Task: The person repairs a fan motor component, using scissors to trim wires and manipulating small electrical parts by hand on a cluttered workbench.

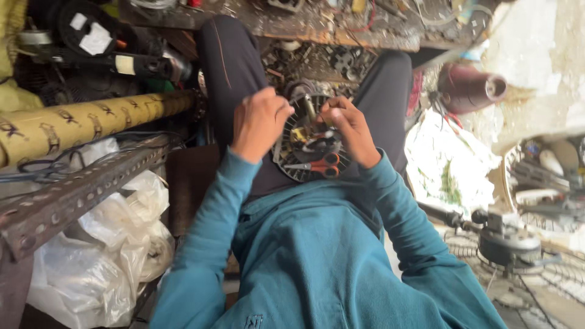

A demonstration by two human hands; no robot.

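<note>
Clearly the round ribbed motor housing (308,143) sits in the lap between both thighs, so keeping it wedged there seems wise while fine work goes on. On it lie orange-handled scissors (317,166). The left hand (259,122) is curled nearly closed near the shaft; what it pinches I cannot tell. The right hand (348,128) is bent, fingertips gripping something small at the centre. Left: a long yellow printed roll (91,122), crumpled white plastic bags (103,256), a black reel with white labels (91,33).
</note>
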